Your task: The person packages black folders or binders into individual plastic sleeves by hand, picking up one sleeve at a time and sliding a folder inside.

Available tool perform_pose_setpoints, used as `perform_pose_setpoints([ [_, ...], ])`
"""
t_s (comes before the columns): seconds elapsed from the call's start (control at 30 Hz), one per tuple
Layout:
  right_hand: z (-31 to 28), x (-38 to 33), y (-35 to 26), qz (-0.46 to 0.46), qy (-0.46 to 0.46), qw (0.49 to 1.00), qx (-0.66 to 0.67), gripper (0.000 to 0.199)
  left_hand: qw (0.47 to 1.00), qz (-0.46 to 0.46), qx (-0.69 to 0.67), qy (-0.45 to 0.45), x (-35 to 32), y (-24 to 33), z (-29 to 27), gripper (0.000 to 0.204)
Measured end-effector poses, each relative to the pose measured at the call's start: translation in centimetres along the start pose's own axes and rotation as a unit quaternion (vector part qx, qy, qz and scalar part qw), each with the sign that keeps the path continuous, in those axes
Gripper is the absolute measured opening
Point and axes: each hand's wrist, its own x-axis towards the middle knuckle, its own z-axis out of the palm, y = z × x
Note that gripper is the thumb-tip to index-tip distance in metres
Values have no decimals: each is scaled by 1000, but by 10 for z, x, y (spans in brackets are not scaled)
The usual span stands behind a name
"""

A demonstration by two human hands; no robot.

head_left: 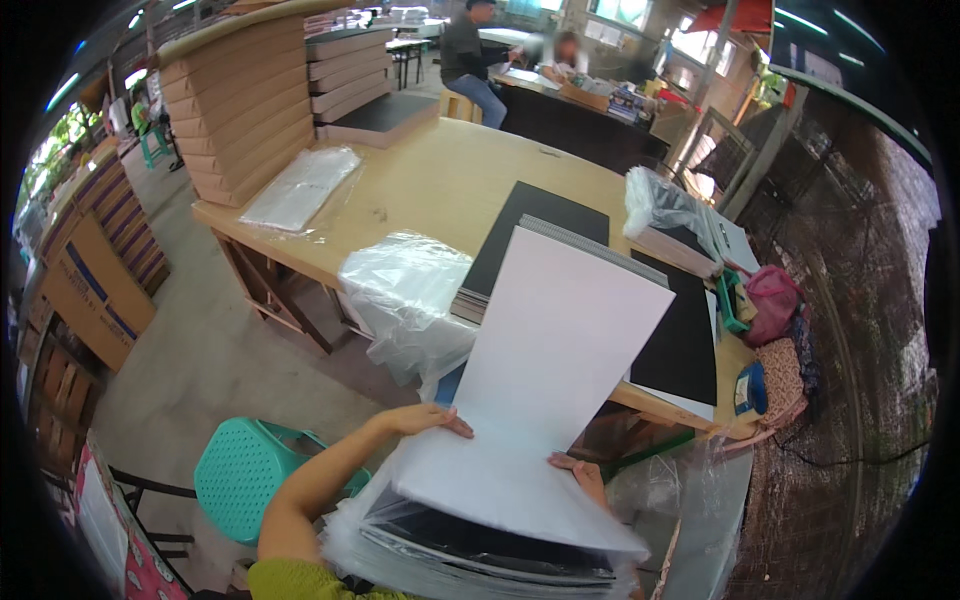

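A large white sheet [560, 330] spans from a stack on the table toward me and bends at my hands. My left hand [435, 420] grips its left edge, with the fingertips on the white surface. At the right edge my right hand [582, 472] pinches it, thumb on top; the rest of that hand is partly hidden. Below, the sheet's near part curves over a pile of black sheets in clear plastic [450, 530] close to my body. Beyond the white sheet lies a stack of black boards [505, 245] on the wooden table [430, 170].
Loose clear plastic bags [405, 290] hang over the table's near edge. Tall brown stacks [240, 120] stand at the far left. A green stool [245, 480] is left of me. On the right are a black board [675, 345] and a pink bag [772, 305]. People sit farther back.
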Motion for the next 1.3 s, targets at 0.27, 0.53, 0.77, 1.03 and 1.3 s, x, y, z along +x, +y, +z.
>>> perform_pose_setpoints([
  [0.27,-24,-44,29,44,230,972,2,45,825,-122,102,543,-4,-62,2,36],
  [0.53,-26,-29,13,25,209,977,-19,43,508,9,262,821,-20,-11,-126,21],
  [0.77,-78,-109,87,397,167,810,-398,38,544,-58,458,701,-17,26,-165,23],
  [1.03,-40,87,-219,-114,112,908,-387,15,809,93,-4,581,-35,81,-160,28],
  [1.3,157,301,-272,-235,-225,835,-443,29,773,182,80,602,-29,112,-144,38],
])
